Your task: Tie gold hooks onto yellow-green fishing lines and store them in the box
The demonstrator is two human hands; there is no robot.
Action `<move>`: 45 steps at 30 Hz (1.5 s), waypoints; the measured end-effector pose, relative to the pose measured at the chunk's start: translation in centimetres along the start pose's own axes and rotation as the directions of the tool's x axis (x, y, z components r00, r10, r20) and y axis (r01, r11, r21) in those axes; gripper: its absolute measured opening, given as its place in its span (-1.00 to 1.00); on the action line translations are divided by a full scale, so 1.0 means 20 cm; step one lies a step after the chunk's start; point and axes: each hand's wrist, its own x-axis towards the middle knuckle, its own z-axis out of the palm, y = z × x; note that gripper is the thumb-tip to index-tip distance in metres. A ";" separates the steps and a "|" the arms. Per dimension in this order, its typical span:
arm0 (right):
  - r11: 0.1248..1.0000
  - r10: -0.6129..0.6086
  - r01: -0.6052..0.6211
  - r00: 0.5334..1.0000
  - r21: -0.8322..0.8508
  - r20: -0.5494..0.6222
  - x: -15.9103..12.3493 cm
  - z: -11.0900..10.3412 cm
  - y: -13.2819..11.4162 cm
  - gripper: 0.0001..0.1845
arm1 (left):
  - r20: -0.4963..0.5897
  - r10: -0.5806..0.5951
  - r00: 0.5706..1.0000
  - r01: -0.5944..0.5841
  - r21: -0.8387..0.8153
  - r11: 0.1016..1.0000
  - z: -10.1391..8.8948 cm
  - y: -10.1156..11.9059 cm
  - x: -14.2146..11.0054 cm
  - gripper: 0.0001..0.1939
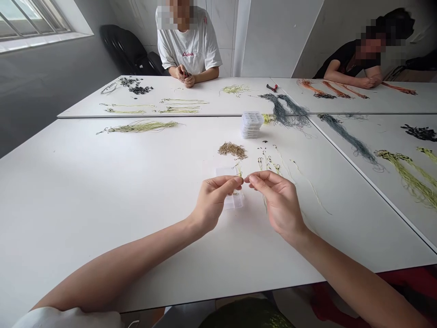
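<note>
My left hand (pixel 215 196) is closed in a pinch, with a short bit of yellow-green line (pixel 239 170) standing up from its fingertips. Almost touching it, my right hand (pixel 278 198) is pinched too; whatever its fingertips hold is too small to make out. Under my left hand lies a clear plastic box (pixel 234 201), partly hidden, with bits of yellow-green line in it. Behind the hands is a pile of bronze-coloured fish hooks (pixel 232 149). Several hooks tied to pale yellow-green lines (pixel 277 167) lie behind and beside my right hand.
A stack of clear boxes (pixel 251 126) stands beyond the hooks. Grey line bundles (pixel 287 111), a yellow-green bundle (pixel 139 127) and red-handled pliers (pixel 272 88) lie farther off. Two people sit across the table, one holding a tool. Seams (pixel 370 182) divide the tabletops.
</note>
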 end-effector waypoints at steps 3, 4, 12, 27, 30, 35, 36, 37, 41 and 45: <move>0.999 0.031 -0.030 0.998 -0.030 0.057 0.00 0.00 0.00 -0.91 | 0.000 0.016 1.000 -0.016 0.035 0.999 0.00 -0.01 -0.01 -0.78; 0.999 0.047 -0.046 0.996 -0.021 0.076 0.00 0.00 0.01 -0.90 | 0.004 0.018 1.000 -0.018 0.043 0.999 0.00 -0.01 -0.01 -0.78; 0.962 0.210 -0.223 0.973 0.155 0.092 0.03 -0.02 0.07 -0.93 | 0.021 0.059 0.998 -0.062 0.127 0.990 0.02 -0.01 -0.04 -0.74; 0.928 0.243 -0.285 0.951 0.240 0.192 0.05 -0.04 0.05 -0.97 | 0.153 0.069 0.986 -0.070 -0.001 0.998 0.03 -0.01 -0.06 -0.81; 0.943 0.232 -0.274 0.948 0.188 0.219 0.05 -0.07 0.02 -0.98 | 0.186 0.049 0.981 -0.060 0.050 0.997 0.03 0.03 -0.06 -0.80; 0.962 0.260 -0.271 0.938 0.017 0.228 0.10 -0.14 -0.03 -0.95 | 0.218 -0.047 0.975 -0.052 0.427 0.903 -0.01 0.12 -0.02 -0.77; 0.963 0.265 -0.267 0.936 -0.023 0.232 0.11 -0.15 -0.04 -0.93 | 0.201 -0.029 0.979 -0.079 0.510 0.857 -0.02 0.14 -0.01 -0.78; 0.963 0.271 -0.263 0.931 -0.064 0.244 0.12 -0.17 -0.04 -0.92 | 0.186 0.015 0.982 -0.122 0.581 0.805 -0.04 0.16 0.00 -0.79; 0.946 0.311 -0.250 0.879 -0.206 0.361 0.13 -0.18 -0.07 -0.86 | 0.326 0.285 0.901 -0.433 0.688 0.582 -0.09 0.21 0.03 -0.76; 0.934 0.341 -0.241 0.819 -0.263 0.462 0.12 -0.18 -0.07 -0.85 | 0.578 0.276 0.768 -0.639 0.666 0.385 -0.12 0.22 0.04 -0.59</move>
